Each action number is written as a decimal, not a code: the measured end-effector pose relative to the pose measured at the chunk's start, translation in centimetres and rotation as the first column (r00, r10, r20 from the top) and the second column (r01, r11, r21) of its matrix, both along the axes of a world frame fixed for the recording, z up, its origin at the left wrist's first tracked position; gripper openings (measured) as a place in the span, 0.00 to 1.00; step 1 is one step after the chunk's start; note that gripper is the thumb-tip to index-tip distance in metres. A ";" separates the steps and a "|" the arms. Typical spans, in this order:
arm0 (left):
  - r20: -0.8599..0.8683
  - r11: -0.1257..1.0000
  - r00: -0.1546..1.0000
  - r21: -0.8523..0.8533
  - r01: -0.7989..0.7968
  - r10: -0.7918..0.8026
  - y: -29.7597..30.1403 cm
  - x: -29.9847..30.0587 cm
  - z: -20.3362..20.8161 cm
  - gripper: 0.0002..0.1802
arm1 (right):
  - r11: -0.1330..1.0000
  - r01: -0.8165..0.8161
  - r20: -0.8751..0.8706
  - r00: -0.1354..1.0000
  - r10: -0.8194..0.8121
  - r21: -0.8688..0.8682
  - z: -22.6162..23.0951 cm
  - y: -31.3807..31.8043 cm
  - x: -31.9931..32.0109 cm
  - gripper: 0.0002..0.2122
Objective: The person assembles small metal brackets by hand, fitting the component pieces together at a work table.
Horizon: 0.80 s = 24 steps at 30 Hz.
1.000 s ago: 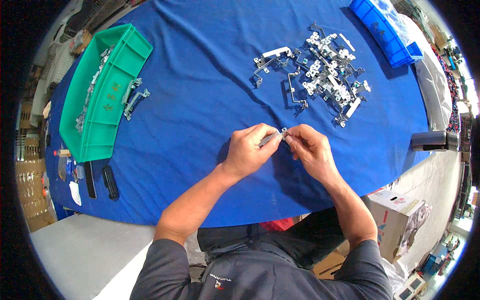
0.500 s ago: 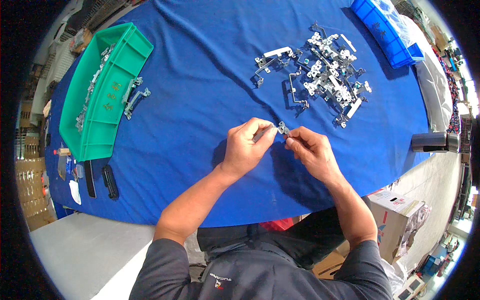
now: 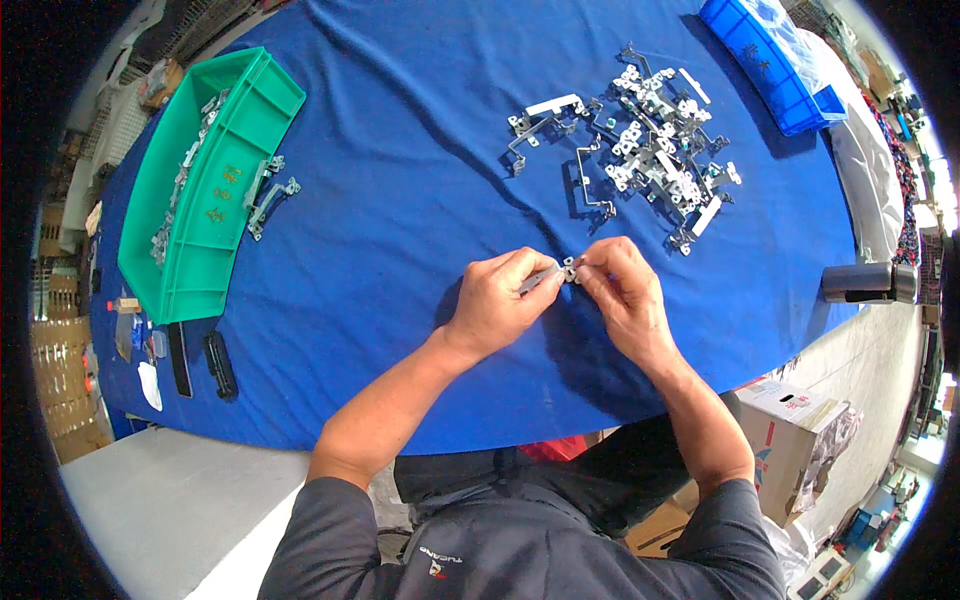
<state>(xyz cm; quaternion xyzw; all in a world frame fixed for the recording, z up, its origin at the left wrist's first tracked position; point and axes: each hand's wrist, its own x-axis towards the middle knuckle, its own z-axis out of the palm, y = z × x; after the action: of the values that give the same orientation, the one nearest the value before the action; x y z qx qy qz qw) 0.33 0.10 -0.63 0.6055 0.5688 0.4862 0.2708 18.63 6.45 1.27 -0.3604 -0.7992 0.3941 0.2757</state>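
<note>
Between my hands, above the blue cloth, is a small metal bracket (image 3: 570, 269) with holes in its end. My left hand (image 3: 503, 300) pinches its bar between thumb and fingers. The fingertips of my right hand (image 3: 625, 290) are closed at the bracket's other end; whether they also hold a small part there I cannot make out. Beyond my right hand, a loose pile of similar metal brackets (image 3: 655, 150) lies on the cloth. Two more metal brackets (image 3: 270, 205) lie against the green bin at the left.
A green plastic bin (image 3: 200, 255) with metal parts inside stands at the left. At the far right is a blue plastic bin (image 3: 770, 75). Black objects, one a slim black case (image 3: 219, 365), lie near the left edge. A dark cylinder (image 3: 870, 284) sits at the right edge.
My right hand has shifted slightly up and its fingertips have turned over the bracket's end. My left hand has moved a little down and to the right with the bracket.
</note>
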 end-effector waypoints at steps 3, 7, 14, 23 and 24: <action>0.043 0.999 0.999 0.014 -0.032 0.032 0.1 0.2 0.0 0.06 | 0.979 0.108 -0.169 0.976 -0.137 -0.173 -0.2 0.1 0.2 0.06; 0.167 0.992 0.978 -0.023 -0.121 0.124 0.0 -0.2 -0.5 0.05 | 0.889 0.055 -0.019 0.997 -0.072 -0.454 0.3 0.2 0.4 0.07; 0.167 0.994 0.981 -0.039 -0.097 0.103 0.0 -0.1 -0.5 0.05 | 0.939 0.003 -0.015 1.000 -0.008 -0.343 0.1 -0.1 0.3 0.07; 0.036 0.997 0.997 0.019 -0.072 0.072 0.1 0.0 -0.3 0.07 | 0.911 0.021 -0.133 0.988 -0.083 -0.412 -0.3 -0.3 -0.1 0.08; 0.035 0.997 0.997 0.019 -0.073 0.073 0.0 -0.1 -0.3 0.07 | 0.918 -0.012 -0.147 0.988 -0.051 -0.396 -0.4 -0.3 0.0 0.07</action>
<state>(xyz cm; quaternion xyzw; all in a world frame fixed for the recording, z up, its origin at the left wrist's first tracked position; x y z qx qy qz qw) 0.27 0.12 -0.95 0.5785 0.5810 0.5119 0.2565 18.58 6.19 0.86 -0.3851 -0.6758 0.5713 0.2620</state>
